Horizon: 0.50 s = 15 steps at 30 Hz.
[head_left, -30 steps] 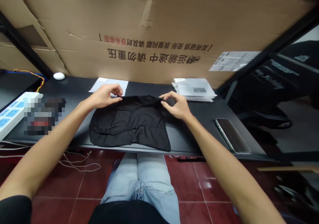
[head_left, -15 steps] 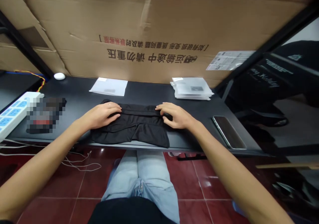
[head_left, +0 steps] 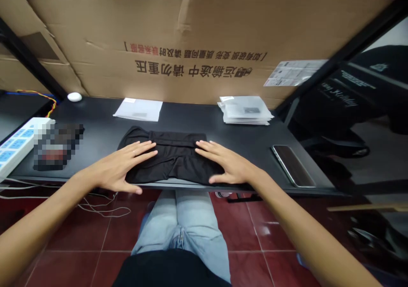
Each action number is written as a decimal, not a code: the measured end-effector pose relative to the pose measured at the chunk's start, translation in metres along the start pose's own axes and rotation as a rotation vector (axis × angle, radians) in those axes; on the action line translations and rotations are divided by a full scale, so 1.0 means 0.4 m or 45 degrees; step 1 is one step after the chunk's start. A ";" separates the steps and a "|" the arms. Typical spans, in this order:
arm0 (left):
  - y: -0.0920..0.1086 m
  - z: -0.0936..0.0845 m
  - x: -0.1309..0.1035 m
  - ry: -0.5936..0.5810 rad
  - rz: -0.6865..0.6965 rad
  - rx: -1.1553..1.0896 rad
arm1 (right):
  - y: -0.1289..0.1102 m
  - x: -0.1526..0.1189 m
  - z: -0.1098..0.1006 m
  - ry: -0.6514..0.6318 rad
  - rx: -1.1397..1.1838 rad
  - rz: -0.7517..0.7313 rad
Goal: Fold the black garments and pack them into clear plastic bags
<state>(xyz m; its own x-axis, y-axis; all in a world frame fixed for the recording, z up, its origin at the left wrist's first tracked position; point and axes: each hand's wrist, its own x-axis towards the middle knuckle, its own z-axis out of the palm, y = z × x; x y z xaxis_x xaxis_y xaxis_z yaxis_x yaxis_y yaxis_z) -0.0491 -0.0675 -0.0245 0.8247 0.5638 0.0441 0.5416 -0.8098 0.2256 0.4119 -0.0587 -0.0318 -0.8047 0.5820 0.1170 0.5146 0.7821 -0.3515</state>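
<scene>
A pair of black shorts (head_left: 174,159) lies spread on the dark table at its front edge, waistband toward the back and legs toward me. My left hand (head_left: 124,163) rests over the left side of the shorts, fingers stretched out and thumb pointing over the table edge. Over the right side lies my right hand (head_left: 228,161), also flat, its fingers pointing inward and thumb apart. Neither hand grips the fabric. Parts of both sides of the garment are hidden beneath the hands.
Behind stands a large printed cardboard sheet (head_left: 197,32). Along its foot lie a white packet (head_left: 138,109) and a stack of frosted packets (head_left: 245,110). A phone (head_left: 293,166) is at right. A power strip (head_left: 19,144), a blurred-out item (head_left: 59,146) and a white oval object (head_left: 74,97) are at left.
Both hands have opened from curled fingers on the waistband to flat, spread fingers. They have slid toward me over the sides of the shorts.
</scene>
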 end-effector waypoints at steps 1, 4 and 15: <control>0.008 0.001 -0.014 -0.026 0.023 0.006 | -0.015 -0.013 0.002 -0.028 -0.003 -0.012; 0.026 0.012 -0.058 -0.061 0.023 0.035 | -0.058 -0.048 0.014 -0.103 -0.051 0.020; -0.019 0.023 -0.185 0.142 -0.052 -0.140 | -0.088 -0.098 0.062 0.137 -0.257 0.018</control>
<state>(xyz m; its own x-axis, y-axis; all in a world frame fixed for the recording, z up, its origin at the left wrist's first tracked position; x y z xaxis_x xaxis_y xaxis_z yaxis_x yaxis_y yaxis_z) -0.1126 -0.1046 -0.0383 0.7757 0.6156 0.1390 0.5483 -0.7664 0.3346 0.4178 -0.1145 -0.0471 -0.7666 0.6049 0.2153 0.5829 0.7963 -0.1617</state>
